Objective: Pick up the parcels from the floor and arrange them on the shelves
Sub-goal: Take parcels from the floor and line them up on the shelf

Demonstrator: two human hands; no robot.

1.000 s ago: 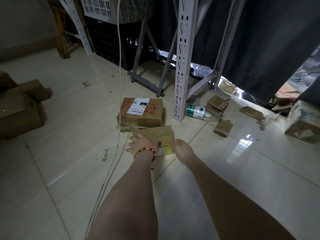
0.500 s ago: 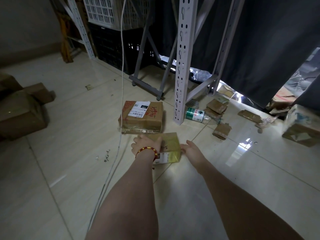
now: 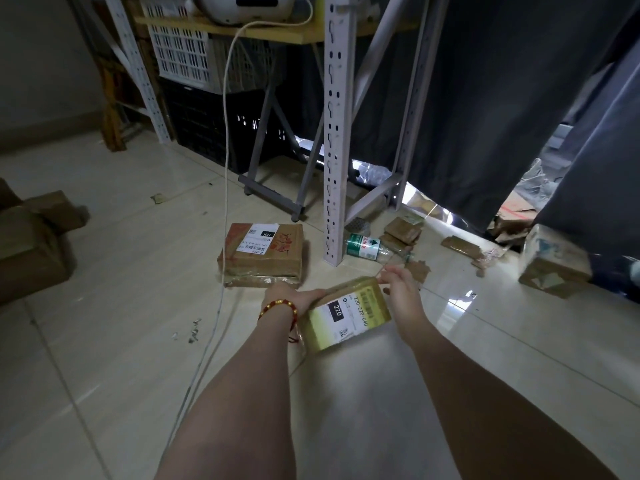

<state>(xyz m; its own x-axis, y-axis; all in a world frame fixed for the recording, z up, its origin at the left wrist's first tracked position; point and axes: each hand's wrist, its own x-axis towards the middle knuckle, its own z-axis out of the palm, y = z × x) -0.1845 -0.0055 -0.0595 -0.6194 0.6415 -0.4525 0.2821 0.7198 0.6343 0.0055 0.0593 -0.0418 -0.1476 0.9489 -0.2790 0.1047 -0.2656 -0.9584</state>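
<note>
A small tilted parcel (image 3: 346,315) is grasped at opposite ends by the left hand (image 3: 294,299) and right hand (image 3: 400,289), seemingly off the floor (image 3: 104,306); a box (image 3: 263,254) lies behind.

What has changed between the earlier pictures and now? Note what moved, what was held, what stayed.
The small labelled parcel was tipped up off the floor and drawn toward the person, label now facing up. The right hand, earlier beside it, now holds its far edge; the left hand holds its left end. The larger parcel and bottle stayed put.

Small parcel (image 3: 346,315) now raised off floor, tilted, label up, between hands.
</note>
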